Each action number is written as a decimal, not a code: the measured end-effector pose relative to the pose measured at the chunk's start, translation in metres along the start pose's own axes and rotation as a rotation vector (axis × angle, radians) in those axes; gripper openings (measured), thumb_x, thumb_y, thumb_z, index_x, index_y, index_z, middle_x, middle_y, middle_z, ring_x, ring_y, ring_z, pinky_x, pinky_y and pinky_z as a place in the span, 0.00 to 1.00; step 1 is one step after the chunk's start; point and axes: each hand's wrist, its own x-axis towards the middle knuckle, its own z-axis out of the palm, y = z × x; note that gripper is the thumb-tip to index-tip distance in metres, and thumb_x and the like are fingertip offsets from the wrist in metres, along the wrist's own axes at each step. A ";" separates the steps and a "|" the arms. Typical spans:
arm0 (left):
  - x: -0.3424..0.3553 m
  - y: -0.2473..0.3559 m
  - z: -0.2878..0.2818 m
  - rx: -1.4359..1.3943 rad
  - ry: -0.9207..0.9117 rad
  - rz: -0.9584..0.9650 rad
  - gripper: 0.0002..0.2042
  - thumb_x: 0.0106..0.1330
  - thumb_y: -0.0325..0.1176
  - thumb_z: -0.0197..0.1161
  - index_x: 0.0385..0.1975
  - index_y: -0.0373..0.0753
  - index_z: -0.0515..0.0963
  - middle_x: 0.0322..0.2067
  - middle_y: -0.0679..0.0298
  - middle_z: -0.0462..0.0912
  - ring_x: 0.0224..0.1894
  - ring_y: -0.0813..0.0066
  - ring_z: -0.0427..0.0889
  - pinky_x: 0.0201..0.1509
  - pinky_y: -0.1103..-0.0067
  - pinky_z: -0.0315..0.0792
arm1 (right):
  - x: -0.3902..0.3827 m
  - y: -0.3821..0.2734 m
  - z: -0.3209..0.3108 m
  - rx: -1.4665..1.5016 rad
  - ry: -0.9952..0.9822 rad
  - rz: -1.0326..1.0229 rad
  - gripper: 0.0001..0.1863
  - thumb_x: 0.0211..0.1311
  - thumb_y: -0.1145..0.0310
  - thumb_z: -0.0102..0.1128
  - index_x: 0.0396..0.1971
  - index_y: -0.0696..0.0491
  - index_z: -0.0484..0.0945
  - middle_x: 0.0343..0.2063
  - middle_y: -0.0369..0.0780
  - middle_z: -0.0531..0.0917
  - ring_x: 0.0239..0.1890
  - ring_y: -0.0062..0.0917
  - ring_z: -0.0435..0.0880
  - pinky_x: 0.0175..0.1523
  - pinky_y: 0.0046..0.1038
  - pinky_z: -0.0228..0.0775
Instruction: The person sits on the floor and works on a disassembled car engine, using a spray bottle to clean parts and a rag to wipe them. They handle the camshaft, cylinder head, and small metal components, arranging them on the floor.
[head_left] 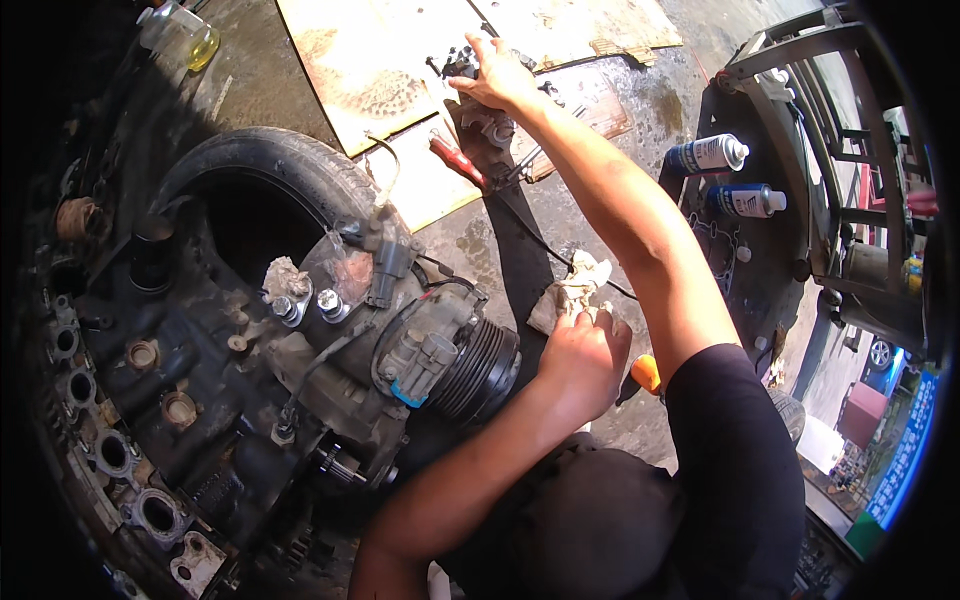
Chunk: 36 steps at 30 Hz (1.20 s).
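Note:
My left hand [588, 365] is closed around a crumpled, pale, stained rag [578, 284], low over the concrete floor beside the engine. Stretched far forward, my right hand [498, 75] has its fingers apart over small dark metal parts [462, 62] on the cardboard; I see nothing held in it. Just nearer than that hand are a metal part [492, 128] and a red-handled tool [457, 158]. To the left of my left hand sits the engine [300, 370], with a ribbed black pulley [480, 372] on its near side.
A tyre [270, 160] lies behind the engine. Cardboard sheets [360, 60] cover the far floor. Two spray cans, one white and blue [708, 154], one blue [746, 200], lie near a metal frame [850, 130] on the right. A yellow-liquid bottle [200, 48] lies far left.

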 end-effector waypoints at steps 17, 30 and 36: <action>0.000 0.005 -0.007 0.033 0.064 0.016 0.10 0.59 0.30 0.56 0.38 0.35 0.77 0.39 0.51 0.80 0.42 0.57 0.80 0.44 0.66 0.71 | 0.022 0.047 -0.015 0.547 0.017 0.190 0.28 0.45 0.57 0.75 0.50 0.44 0.81 0.38 0.44 0.87 0.40 0.31 0.88 0.49 0.32 0.79; 0.003 0.009 -0.018 0.038 -0.149 -0.049 0.14 0.57 0.31 0.61 0.43 0.35 0.76 0.40 0.53 0.79 0.45 0.57 0.80 0.48 0.66 0.72 | 0.060 -0.010 -0.006 0.141 0.002 -0.079 0.26 0.50 0.62 0.70 0.52 0.48 0.79 0.33 0.48 0.87 0.40 0.40 0.87 0.50 0.37 0.78; -0.001 0.003 -0.017 0.046 -0.114 -0.073 0.15 0.57 0.32 0.61 0.44 0.35 0.75 0.40 0.55 0.79 0.44 0.58 0.80 0.48 0.67 0.72 | 0.066 0.009 -0.007 0.157 0.100 -0.165 0.23 0.52 0.63 0.68 0.51 0.50 0.81 0.35 0.47 0.87 0.41 0.38 0.88 0.49 0.36 0.79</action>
